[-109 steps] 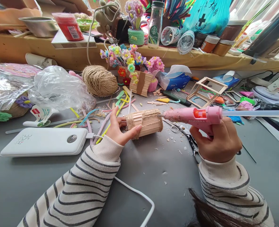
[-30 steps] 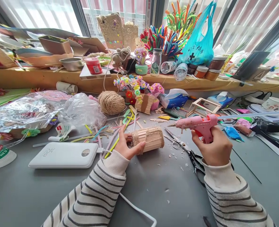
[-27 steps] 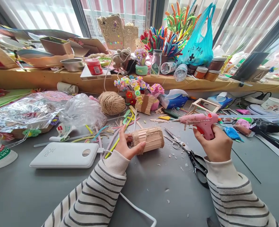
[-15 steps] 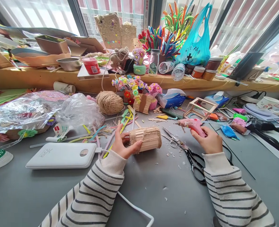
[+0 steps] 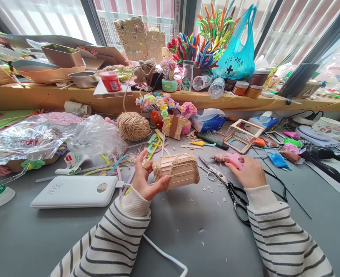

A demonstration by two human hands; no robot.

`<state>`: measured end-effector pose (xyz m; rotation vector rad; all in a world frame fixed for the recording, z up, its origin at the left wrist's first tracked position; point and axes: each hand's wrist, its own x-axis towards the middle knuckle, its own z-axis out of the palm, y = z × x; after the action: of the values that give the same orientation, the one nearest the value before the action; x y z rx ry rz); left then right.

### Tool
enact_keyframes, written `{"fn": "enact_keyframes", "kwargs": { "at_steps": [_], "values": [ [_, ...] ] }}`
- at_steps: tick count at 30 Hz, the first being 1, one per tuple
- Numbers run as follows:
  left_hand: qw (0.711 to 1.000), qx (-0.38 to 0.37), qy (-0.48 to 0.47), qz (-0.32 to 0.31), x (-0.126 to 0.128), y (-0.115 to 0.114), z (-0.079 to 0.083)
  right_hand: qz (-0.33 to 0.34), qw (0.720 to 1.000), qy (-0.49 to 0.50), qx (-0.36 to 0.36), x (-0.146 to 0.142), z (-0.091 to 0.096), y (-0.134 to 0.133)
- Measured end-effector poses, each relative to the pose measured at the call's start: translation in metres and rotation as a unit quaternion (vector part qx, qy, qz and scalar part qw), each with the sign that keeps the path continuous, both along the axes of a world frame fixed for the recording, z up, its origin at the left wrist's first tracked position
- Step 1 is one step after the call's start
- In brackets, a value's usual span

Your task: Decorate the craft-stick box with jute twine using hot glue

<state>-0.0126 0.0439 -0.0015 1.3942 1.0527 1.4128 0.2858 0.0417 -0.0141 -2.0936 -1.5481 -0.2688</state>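
My left hand point(image 5: 147, 177) grips one end of a small barrel point(image 5: 181, 169) made of wooden craft sticks, with jute twine wound round both ends. The barrel lies on its side in the hand, thumb in front and fingers behind. My right hand point(image 5: 249, 172) is closed around a pink hot glue gun point(image 5: 229, 158), tilted on its side low at the table, nozzle to the left. Part of its handle is hidden by the hand. Between the hands lie small silver scissors point(image 5: 212, 171) and black-handled scissors point(image 5: 239, 196). A ball of jute twine point(image 5: 133, 126) sits behind my left hand.
A white power bank point(image 5: 74, 191) with a cable lies at left. Behind are a plastic bag point(image 5: 96, 134), craft flowers point(image 5: 161, 105), a stick bundle point(image 5: 174, 127) and a wooden frame point(image 5: 243, 134). The back ledge point(image 5: 100, 99) carries jars, pipe cleaners and a blue bag point(image 5: 236, 57).
The glue gun has been lowered and tipped onto its side, with my right hand moving slightly left. My left hand has turned the barrel a little and brought it nearer.
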Motion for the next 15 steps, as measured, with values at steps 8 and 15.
{"fn": "enact_keyframes", "kwargs": {
  "at_steps": [8,15],
  "values": [
    [1.000,0.008,-0.007,-0.021,-0.003,0.001,-0.001,0.358,0.914,0.192,0.013,-0.078,0.052,-0.022],
    [0.999,0.000,-0.036,-0.039,-0.003,-0.001,0.007,0.337,0.917,0.206,0.051,-0.091,0.037,-0.021]
  ]
}}
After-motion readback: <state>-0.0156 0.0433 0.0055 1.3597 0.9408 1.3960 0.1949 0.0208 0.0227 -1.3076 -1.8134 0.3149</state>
